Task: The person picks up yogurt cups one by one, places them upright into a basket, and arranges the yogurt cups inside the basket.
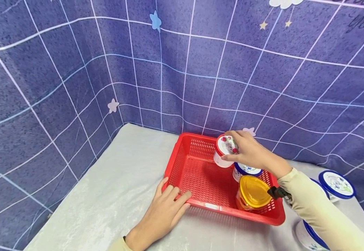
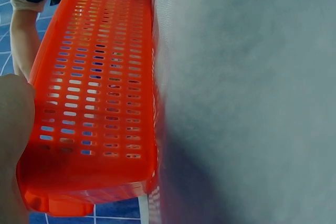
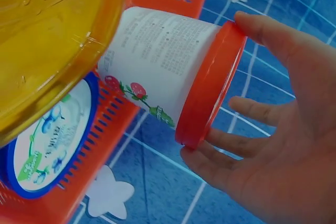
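My right hand (image 1: 247, 150) grips a white tub with a red lid (image 1: 227, 144) by the lid, over the far right part of a red plastic basket (image 1: 211, 206). In the right wrist view, thumb and fingertips span the lid's edge, and strawberries are printed on the tub's side (image 3: 157, 66). My left hand (image 1: 166, 211) holds the basket's near rim by its left corner, fingers hooked over it. Inside the basket stand a blue-lidded tub (image 1: 247, 169) and, nearer me, a container with a yellow lid (image 1: 255, 191). The held tub overlaps the blue-lidded one's edge.
Right of the basket, on the pale cloth-covered table (image 1: 131, 167), stand several blue-lidded tubs (image 1: 337, 184), partly hidden by my right sleeve (image 1: 319, 209). A blue gridded curtain (image 1: 175, 69) hangs behind the table and along its left side.
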### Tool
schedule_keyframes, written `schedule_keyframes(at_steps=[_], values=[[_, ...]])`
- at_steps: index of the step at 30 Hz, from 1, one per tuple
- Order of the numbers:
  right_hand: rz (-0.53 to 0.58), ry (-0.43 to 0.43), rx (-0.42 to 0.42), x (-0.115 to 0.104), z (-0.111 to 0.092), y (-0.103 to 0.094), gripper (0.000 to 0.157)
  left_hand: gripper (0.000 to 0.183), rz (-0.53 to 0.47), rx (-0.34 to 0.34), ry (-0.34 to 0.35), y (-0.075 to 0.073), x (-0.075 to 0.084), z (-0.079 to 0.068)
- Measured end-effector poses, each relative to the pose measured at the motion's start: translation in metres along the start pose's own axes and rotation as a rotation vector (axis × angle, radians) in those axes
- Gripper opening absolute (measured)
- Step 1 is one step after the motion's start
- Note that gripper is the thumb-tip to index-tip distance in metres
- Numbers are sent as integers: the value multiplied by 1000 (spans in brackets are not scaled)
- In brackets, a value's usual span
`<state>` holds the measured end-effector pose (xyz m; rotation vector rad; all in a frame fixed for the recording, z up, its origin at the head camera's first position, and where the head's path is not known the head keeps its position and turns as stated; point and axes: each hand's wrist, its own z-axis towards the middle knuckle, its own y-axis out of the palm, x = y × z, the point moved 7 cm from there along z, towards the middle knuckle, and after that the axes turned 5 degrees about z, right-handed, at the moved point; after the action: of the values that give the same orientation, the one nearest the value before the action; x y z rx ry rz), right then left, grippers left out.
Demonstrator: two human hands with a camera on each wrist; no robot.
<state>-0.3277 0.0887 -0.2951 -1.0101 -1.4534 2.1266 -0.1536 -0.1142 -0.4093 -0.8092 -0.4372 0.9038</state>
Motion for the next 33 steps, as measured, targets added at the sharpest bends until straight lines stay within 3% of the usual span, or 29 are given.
schedule_keyframes(at_steps=[10,21,33], values=[[12,46,-162,5,11,31,75,34,5,-22,-11,0,1,0],[-30,86,-279,17,16,59,73,31,7,-25,-9,0,1,0],[-49,138,-332,16,16,70,83,34,-5,-25,-14,0,1,-1]])
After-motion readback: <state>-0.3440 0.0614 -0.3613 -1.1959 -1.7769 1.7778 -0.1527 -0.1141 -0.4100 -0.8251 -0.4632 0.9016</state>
